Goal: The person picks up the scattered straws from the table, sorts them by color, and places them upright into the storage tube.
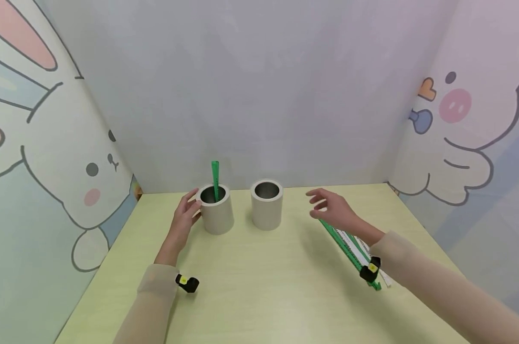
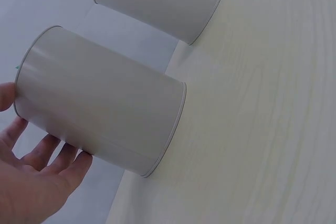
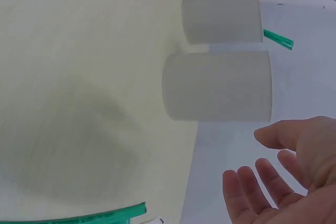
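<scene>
Pale table [image 1: 250, 286] bearing two canisters [image 1: 267, 212]; grey backdrop [image 1: 259, 95]; cartoon-printed side walls [image 1: 66, 167].

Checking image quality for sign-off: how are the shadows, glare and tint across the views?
Head: yellowish table, a soft shadow on it below the right hand, a faint bright patch nearer the camera; left wrist: paler, cooler tint, faint sheen on the held-side container; right wrist: likewise pale, blurry-edged shadow on the table.
</scene>
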A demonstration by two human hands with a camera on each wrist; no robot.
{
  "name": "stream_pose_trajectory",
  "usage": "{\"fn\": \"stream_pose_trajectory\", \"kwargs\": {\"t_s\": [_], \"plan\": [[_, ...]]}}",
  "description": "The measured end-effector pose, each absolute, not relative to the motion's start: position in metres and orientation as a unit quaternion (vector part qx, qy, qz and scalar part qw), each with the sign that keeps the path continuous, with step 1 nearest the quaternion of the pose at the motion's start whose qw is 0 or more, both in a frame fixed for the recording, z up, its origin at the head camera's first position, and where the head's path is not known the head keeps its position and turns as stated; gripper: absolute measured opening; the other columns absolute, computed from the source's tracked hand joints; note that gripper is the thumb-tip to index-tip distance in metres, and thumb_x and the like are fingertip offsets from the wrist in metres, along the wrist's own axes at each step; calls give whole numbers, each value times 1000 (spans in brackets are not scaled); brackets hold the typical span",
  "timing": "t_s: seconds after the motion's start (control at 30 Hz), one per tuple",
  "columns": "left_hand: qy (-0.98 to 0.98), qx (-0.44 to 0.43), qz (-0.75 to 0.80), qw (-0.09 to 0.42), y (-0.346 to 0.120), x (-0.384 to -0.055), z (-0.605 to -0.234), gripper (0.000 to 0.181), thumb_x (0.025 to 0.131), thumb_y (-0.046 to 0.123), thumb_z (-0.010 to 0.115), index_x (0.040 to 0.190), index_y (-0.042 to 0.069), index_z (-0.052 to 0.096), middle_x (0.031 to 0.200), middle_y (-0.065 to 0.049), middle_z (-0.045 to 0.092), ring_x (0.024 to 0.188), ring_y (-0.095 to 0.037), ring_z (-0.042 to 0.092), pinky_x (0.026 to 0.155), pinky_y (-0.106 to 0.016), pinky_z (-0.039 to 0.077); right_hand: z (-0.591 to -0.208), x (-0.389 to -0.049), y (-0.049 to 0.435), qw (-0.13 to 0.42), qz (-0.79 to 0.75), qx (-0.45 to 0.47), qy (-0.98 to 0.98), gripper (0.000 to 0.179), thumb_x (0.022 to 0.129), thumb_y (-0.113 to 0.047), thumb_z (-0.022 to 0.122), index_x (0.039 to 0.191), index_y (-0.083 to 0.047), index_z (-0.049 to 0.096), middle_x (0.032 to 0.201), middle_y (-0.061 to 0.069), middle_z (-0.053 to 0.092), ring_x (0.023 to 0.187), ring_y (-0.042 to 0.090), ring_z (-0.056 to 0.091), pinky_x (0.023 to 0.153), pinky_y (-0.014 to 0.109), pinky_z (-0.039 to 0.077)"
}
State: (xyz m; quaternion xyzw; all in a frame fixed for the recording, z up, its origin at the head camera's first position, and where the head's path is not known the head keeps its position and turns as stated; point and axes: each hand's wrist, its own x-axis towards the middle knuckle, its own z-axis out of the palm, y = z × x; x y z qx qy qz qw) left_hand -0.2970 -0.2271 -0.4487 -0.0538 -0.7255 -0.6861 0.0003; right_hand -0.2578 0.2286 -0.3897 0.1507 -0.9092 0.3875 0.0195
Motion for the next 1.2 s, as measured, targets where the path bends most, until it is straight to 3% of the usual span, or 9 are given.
{"fn": "stream_pose_trajectory", "kwargs": {"t_s": [0.43,0.77,1.07,1.2], "plan": [[-723,-50,-689,0,-227,-297,-451,61,115,37,48,170,26,26,170,-9,31,157,-29,30,129,-52,32,-436,-231,268,2,328,157,-931,51,93,2,76,142,6,60,123,28,68,100,34,71,78,42,64],[-725,-51,-687,3,-225,-296,-449,60,115,37,48,170,28,26,171,-7,30,158,-29,29,129,-52,32,-462,-224,279,24,286,154,-945,48,90,6,75,137,10,64,112,24,71,79,14,64,68,32,57],[-727,-47,-685,7,-225,-298,-452,60,114,39,48,169,28,27,171,-6,30,158,-30,28,128,-54,32,-473,-224,285,47,259,159,-952,44,86,8,77,130,9,69,101,17,73,76,16,61,63,29,50],[-730,-47,-682,9,-225,-299,-454,60,114,40,49,169,29,27,171,-6,30,158,-30,29,128,-54,32,-475,-226,285,54,229,167,-958,41,83,9,79,124,8,72,97,13,74,83,22,66,67,36,56]]}}
